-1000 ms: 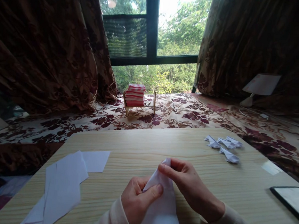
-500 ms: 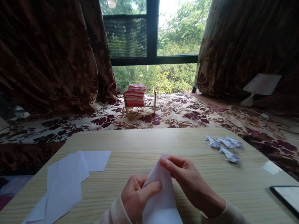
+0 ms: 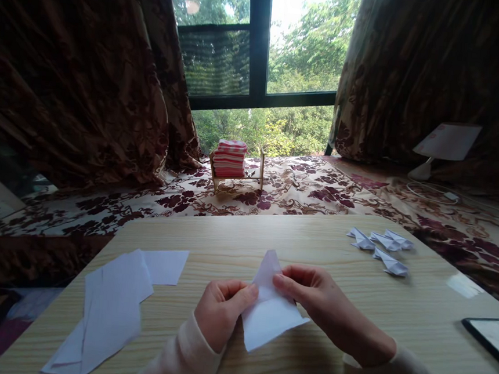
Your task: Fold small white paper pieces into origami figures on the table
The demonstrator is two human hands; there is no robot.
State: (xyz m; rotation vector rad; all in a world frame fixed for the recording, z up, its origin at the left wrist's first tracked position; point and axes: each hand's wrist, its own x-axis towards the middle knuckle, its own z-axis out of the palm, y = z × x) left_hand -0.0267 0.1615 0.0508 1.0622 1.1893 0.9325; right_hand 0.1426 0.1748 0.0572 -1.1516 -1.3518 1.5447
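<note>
Between both hands, above the table, is a sheet of white paper (image 3: 270,320) with a narrow, folded-looking top end and a wider lower end toward me. My left hand (image 3: 223,310) pinches its left edge, thumb on top. On the other edge, my right hand (image 3: 314,297) grips the paper between thumb and fingers; the fingers behind the sheet are hidden. Several small folded white paper pieces (image 3: 389,262) lie at the table's far right. To the left, loose white paper sheets (image 3: 111,320) overlap in a fanned pile.
The pale wooden table (image 3: 210,236) stands before a patterned cloth surface. A dark-framed phone (image 3: 493,342) lies at its right edge. Beyond are a small rack with folded striped cloths (image 3: 230,159), a white lamp (image 3: 448,141) with a cord, curtains and a window.
The paper has tilted, its lower end drawn up and now looking shorter. My right hand has slid from the top tip down its right edge. The view has shifted slightly left.
</note>
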